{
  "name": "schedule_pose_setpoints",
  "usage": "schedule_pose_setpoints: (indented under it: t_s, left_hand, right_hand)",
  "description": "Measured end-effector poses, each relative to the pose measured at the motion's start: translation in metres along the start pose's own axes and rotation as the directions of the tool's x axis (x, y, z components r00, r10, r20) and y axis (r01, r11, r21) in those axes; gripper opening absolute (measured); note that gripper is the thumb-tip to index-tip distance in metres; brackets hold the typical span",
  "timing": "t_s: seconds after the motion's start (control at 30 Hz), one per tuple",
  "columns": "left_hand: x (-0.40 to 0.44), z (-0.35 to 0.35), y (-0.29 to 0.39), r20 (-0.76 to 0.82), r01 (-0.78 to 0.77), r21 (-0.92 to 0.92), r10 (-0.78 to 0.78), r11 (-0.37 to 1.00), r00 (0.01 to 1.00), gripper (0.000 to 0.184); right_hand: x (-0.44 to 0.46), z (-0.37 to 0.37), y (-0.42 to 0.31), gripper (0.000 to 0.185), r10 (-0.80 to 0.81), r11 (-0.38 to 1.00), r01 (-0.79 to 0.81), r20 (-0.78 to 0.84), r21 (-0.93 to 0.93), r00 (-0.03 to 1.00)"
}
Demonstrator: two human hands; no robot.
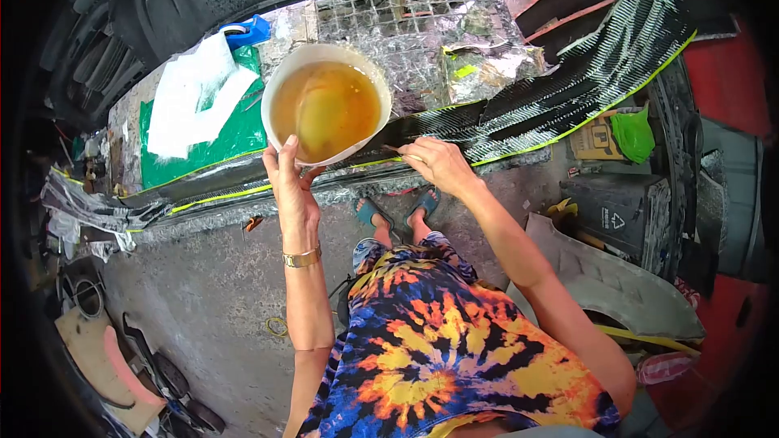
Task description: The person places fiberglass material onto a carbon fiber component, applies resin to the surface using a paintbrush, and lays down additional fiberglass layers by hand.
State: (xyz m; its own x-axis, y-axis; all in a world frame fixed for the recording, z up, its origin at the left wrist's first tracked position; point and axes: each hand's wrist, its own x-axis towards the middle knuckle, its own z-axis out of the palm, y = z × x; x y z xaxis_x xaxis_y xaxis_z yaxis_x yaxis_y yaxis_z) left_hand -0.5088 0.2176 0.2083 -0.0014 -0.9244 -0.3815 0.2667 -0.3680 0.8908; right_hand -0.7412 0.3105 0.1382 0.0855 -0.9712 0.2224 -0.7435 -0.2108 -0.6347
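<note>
My left hand [293, 182] grips the near rim of a round whitish bowl [326, 109] that holds amber liquid. To its right, my right hand [438, 164] pinches a thin brush-like tool [412, 154], whose tip is over the black woven strip [519, 113]. That strip has a yellow-green edge, curves along the worktable's front and rises at the right. White cloth-like material [199, 97] lies on a green sheet [243, 142] to the left of the bowl.
A blue tape dispenser [247, 32] sits at the table's back left, and a wire grid [398, 10] lies behind the bowl. Below right are a black box [617, 207], a green bag [633, 135] and a grey curved panel [608, 276]. Curved parts [166, 377] lie at lower left.
</note>
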Motion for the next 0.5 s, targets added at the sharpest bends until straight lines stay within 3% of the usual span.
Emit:
schedule_pose_setpoints:
  t_s: [0.23, 0.5]
  left_hand:
    - [0.001, -0.006, 0.0, 0.015, 0.022, 0.007, -0.022, 1.0, 1.0, 0.057]
    - [0.008, 0.003, -0.003, 0.076, 0.016, -0.016, -0.015, 1.0, 0.997, 0.059]
  right_hand:
    - [-0.042, -0.044, 0.009, 0.016, 0.198, 0.971, -0.196, 0.002, -0.135, 0.98]
    - [-0.062, -0.108, 0.018, 0.019, 0.26, 0.957, -0.245, 0.082, -0.156, 0.962]
